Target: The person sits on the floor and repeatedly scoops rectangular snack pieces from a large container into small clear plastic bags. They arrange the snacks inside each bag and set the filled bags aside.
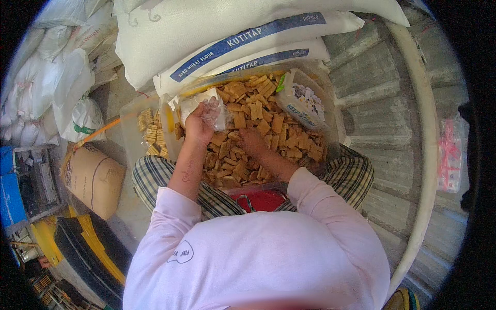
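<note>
My left hand (203,121) holds a clear plastic bag (210,112), beside a white stack (222,101) of what looks like paper or plastic sheets. My right hand (254,142), slightly blurred, reaches into the loose rectangular biscuits (277,123); its fingertips are partly lost among them, so its grasp cannot be made out. The biscuits fill a large clear plastic tub (333,128) between my knees. At the tub's upper right rests a smaller clear container (296,104) with many small printed paper pieces.
White flour sacks (240,42) lie beyond the tub. At the left stand a clear bin (130,128) of small packed biscuits, a brown paper sack (95,180) and several white plastic bags (83,116). A pale curved pipe (426,116) and a pink-and-white packet (450,157) are at the right.
</note>
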`<state>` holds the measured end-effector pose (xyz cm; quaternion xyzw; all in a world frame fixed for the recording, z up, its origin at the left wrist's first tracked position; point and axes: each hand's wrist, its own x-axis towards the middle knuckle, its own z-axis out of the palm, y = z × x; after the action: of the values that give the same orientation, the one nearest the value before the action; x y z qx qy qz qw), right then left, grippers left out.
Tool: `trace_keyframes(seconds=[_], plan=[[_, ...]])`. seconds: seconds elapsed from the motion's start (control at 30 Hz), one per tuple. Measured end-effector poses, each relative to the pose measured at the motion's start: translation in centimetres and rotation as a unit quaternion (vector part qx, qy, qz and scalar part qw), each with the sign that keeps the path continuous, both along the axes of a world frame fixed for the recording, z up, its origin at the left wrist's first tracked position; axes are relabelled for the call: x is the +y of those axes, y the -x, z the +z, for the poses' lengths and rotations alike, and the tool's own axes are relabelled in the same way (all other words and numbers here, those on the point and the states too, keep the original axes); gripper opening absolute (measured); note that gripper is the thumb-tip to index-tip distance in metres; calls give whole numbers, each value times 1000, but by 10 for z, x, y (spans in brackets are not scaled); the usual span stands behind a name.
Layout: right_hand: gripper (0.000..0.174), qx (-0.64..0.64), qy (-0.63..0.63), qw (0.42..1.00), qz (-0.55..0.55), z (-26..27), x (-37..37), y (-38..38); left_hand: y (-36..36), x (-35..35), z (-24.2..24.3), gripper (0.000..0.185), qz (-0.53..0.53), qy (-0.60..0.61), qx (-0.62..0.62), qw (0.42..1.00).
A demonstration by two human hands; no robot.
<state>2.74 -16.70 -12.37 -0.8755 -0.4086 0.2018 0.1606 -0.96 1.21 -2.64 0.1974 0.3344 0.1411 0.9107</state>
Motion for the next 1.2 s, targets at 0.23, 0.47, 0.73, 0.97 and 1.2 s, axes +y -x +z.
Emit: trace_keyframes(seconds=[0.23,0.47,0.73,0.97,1.2], plan=[[27,-17,37,999,-17,-1,6,-3,2,0,-3,30,-1,0,-11,1000],[26,6,-68,994,-88,25,-5,-32,1,0,-1,36,3,0,-28,1000],[24,-74,-7,997,33,27,-18,-46,2,-4,13,48,-9,-9,-38,999],[35,88,-368,918,-117,116,15,-40,-3,-8,11,54,28,-29,-58,998],[39,-89,-347,933,-39,150,39,-31,-1,-21,15,36,-73,-81,-81,991]])
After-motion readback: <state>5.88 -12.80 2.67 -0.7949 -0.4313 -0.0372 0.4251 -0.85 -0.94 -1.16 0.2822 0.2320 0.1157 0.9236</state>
